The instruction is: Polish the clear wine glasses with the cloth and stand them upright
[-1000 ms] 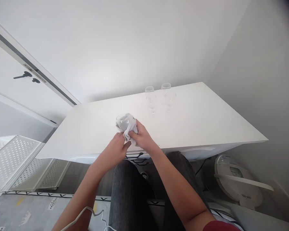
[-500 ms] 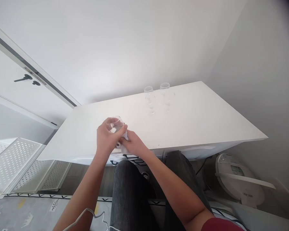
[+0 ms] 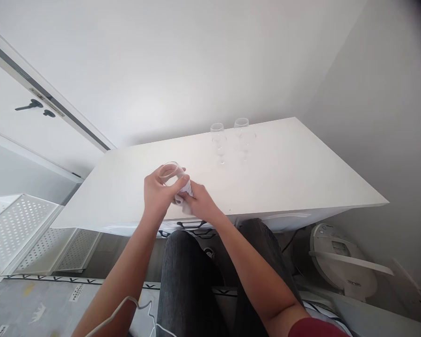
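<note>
Left hand [image 3: 156, 189] up round the glass [image 3: 168, 178], cloth [image 3: 187, 207] drawn lower

A second ago the cloth covered the glass's bowl and the left hand sat beneath; now I have that hand curled about the bowl, rim uncovered, while the cloth bunches below, gripped in the right hand [image 3: 200, 202]. Both hands meet there, one against the other (whether the stem lies inside the cloth, I cannot tell from my screen). All of it is held over the cabinet [image 3: 284, 173], left of its middle and toward the front edge.

I would call this piece partway: what looks like wiping seems under way, the bowl perhaps done, the lower part in hand, and nothing set down yet. Near the back edge, right of its middle, stand the other glasses [image 3: 219, 142], upright and close together, four by my count. Whether those are finished or waiting, their look does not tell me.
</note>
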`<state>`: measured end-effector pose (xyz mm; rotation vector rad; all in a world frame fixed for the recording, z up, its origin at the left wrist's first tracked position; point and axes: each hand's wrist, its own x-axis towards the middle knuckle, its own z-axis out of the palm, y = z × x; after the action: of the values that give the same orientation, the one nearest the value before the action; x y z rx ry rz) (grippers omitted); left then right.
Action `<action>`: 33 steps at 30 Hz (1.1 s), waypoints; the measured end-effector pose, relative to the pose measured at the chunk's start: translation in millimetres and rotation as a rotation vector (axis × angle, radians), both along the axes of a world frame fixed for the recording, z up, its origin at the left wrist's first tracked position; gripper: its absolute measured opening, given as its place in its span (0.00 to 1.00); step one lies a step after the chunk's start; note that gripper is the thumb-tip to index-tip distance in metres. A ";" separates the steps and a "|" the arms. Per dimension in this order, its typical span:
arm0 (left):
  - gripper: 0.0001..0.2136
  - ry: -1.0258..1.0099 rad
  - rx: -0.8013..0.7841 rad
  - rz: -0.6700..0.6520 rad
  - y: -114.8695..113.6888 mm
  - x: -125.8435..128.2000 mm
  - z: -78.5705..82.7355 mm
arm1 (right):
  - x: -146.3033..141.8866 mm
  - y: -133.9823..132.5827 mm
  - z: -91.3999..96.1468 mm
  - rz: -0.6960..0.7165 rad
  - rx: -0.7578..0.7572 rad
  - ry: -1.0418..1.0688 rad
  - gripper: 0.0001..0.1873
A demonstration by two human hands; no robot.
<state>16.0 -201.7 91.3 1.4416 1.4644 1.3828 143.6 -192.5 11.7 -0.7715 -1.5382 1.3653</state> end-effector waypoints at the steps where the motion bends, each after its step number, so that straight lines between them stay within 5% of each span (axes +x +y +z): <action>1: 0.18 -0.072 -0.084 -0.071 1.1 -1.1 -0.5 | 1.1 0.8 0.1 0.150 -0.089 0.082 0.17; 3: 0.21 -0.206 -0.204 -0.158 3.1 -3.8 -2.3 | 2.0 2.7 -0.9 0.377 -0.267 0.240 0.21; 4: 0.21 -0.234 -0.187 -0.139 3.4 -4.5 -3.6 | 1.5 4.0 -2.0 0.360 -0.313 0.291 0.22; 9: 0.18 -0.168 0.367 0.205 -2.9 4.0 -11.4 | -3.3 9.3 -5.2 -0.325 -0.456 0.526 0.22; 11: 0.18 -0.166 0.530 0.237 -7.5 8.1 -16.0 | -2.5 7.3 -1.0 -0.241 -0.548 0.621 0.21; 13: 0.21 -0.147 0.605 0.196 -12.4 9.1 -20.7 | -1.3 2.4 6.8 -0.011 -0.577 0.683 0.21; 16: 0.27 -0.045 0.540 0.026 -19.5 6.7 -23.6 | -1.5 -6.1 19.7 0.212 -0.619 0.746 0.22; 18: 0.28 0.025 0.457 -0.061 -22.7 6.7 -21.3 | -4.4 -10.9 25.0 0.198 -0.635 0.747 0.19; 23: 0.23 -0.196 0.257 0.097 -21.1 22.4 -16.1 | -20.2 -27.0 20.0 -0.330 -0.430 0.633 0.19; 27: 0.20 -0.349 0.108 0.014 -15.1 24.6 -22.5 | -25.2 -33.2 10.2 -0.612 -0.243 0.562 0.20; 29: 0.22 -0.313 0.164 -0.079 -9.7 14.3 -24.4 | -20.6 -27.4 10.4 -0.530 -0.388 0.677 0.18; 33: 0.28 -0.172 0.141 -0.359 4.6 -10.5 -18.0 | -10.1 -12.5 16.7 0.202 -0.799 0.714 0.17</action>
<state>5.4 -197.1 73.3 1.5404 0.9603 1.3621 133.5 -205.1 28.4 -0.4803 -0.4946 2.1476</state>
